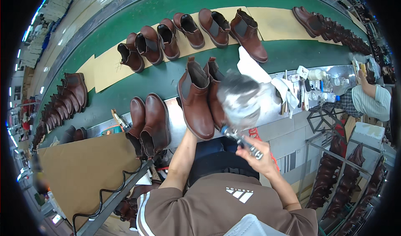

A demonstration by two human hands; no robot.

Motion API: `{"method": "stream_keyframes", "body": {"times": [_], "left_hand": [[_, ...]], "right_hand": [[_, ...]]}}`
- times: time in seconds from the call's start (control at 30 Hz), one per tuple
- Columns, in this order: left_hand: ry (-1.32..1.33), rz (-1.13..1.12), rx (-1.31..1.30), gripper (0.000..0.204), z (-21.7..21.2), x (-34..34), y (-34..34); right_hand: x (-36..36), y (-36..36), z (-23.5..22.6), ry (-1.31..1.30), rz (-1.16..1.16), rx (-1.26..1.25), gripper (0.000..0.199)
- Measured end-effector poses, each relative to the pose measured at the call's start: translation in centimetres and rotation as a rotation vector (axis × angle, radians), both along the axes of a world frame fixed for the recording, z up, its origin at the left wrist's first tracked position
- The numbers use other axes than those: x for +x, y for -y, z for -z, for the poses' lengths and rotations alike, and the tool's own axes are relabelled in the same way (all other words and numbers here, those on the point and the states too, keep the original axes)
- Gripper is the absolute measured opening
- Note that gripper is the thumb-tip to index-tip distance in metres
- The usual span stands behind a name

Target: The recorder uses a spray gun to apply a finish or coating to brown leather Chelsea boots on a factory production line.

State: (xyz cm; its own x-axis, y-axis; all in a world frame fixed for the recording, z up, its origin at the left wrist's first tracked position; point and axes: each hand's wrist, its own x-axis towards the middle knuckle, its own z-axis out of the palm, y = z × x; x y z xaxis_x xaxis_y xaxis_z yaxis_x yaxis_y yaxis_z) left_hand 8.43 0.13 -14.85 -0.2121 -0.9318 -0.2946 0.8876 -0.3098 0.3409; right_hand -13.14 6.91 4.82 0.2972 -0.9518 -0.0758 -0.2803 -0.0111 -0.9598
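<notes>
Right hand (255, 154), lower middle of the frame, is clenched round the metal handle of a spinning grey buffing brush (239, 99), which points up-left from the fist. The tall brown leather ankle boot (195, 99) stands just left of the brush, long axis up-down. Left hand is hidden behind that boot, so can't tell its grip.

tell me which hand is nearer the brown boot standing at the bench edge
Left. The left hand touches the brown boot's heel end; the right hand is off to its right, holding a metal tool.
</notes>
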Motion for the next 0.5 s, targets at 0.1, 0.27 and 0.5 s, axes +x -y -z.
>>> {"method": "stream_keyframes", "body": {"times": [0.1,0.27,0.5], "left_hand": [[0.049,0.079,0.102,0.024,1.6,1.5,0.0],[0.892,0.072,0.570,0.024,0.4,8.3,0.0],[1.805,-0.332,-0.048,0.032,-10.0,2.7,2.6]], "right_hand": [[-1.0,-1.7,1.5,-0.060,0.022,0.118,0.041],[-4.8,-2.6,4.3,-0.182,0.334,0.259,0.030],[-9.2,3.0,12.3,-0.209,0.384,0.306,0.023]]}}
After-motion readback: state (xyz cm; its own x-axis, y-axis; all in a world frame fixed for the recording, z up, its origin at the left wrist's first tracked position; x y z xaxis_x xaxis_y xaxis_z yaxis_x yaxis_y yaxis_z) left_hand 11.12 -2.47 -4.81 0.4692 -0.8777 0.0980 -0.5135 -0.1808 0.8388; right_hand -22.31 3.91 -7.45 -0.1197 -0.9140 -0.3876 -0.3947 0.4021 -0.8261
